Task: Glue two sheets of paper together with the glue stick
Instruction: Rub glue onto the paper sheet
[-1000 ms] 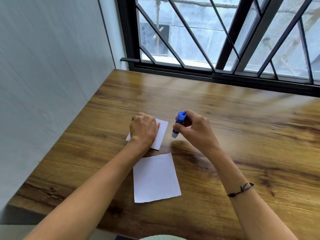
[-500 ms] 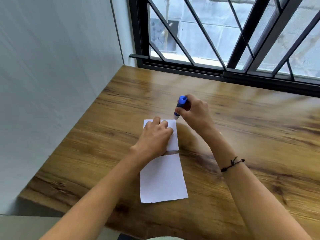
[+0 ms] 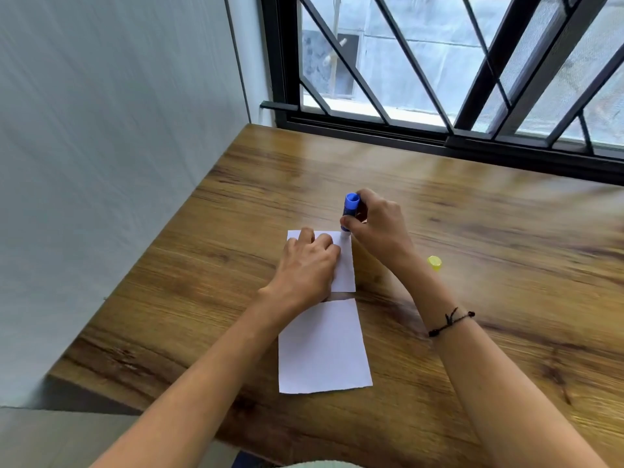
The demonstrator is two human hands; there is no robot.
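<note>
Two sheets lay apart; the left hand (image 3: 309,265) flattened and half hid the far sheet (image 3: 344,265), right hand (image 3: 378,228) fingers gripping the glue stick (image 3: 349,211), now lowered onto its corner.

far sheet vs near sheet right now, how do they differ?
The far sheet is pinned flat by the left hand; the near sheet lies untouched. The glue stick, held by the right hand, has its tip at the far sheet's top right corner; none is near the near sheet. Both are white and flat on the table.
</note>
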